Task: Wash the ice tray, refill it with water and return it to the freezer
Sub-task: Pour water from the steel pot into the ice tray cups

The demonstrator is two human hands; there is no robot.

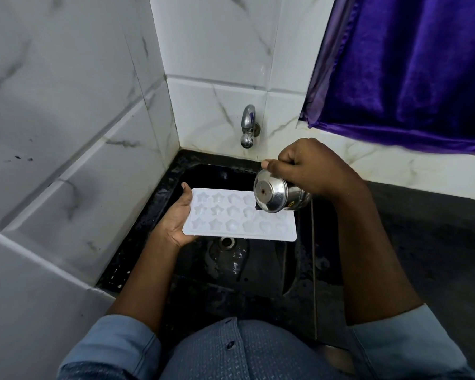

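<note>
A white ice tray (231, 223) with star-shaped and heart-shaped cells is held level over the black sink (176, 171). My left hand (176, 218) grips the tray's left end, thumb on top. My right hand (307, 165) holds a small steel pot (274, 196) tipped sideways over the tray's right half, its round base facing me. The pot hides part of the tray's far right cells. I cannot see water pouring.
A chrome tap (248, 127) juts from the tiled back wall above the sink. The drain (226, 241) lies below the tray. Marble-patterned tile walls close in on the left. A purple curtain (412, 69) hangs at upper right above a dark counter (428, 229).
</note>
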